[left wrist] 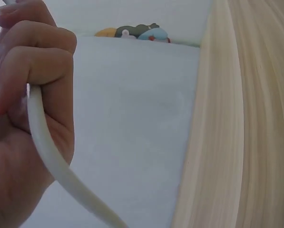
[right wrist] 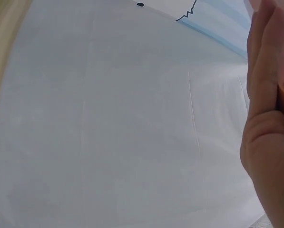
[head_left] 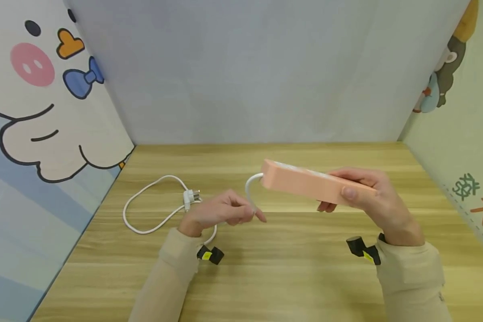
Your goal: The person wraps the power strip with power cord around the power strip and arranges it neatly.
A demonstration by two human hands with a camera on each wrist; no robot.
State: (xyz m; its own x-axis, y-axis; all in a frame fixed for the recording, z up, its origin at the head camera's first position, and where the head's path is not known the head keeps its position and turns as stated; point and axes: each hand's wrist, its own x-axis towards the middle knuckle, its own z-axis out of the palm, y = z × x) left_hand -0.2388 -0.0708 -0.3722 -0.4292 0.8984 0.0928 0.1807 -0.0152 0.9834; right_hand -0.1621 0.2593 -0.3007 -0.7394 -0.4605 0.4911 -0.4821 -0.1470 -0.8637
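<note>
The right grip (head_left: 386, 208) holds a boxy power strip (head_left: 303, 182).

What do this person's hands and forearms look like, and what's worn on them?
The left hand and right hand are ungloved. Both arms have long beige sleeves. At each wrist sits a small, blocky black device with a bright yellow patch.

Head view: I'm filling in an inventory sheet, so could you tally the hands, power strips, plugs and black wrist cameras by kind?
Left hand and right hand: 2
Power strip: 1
White plug: 1
Left wrist camera and right wrist camera: 2
Total: 6
</note>
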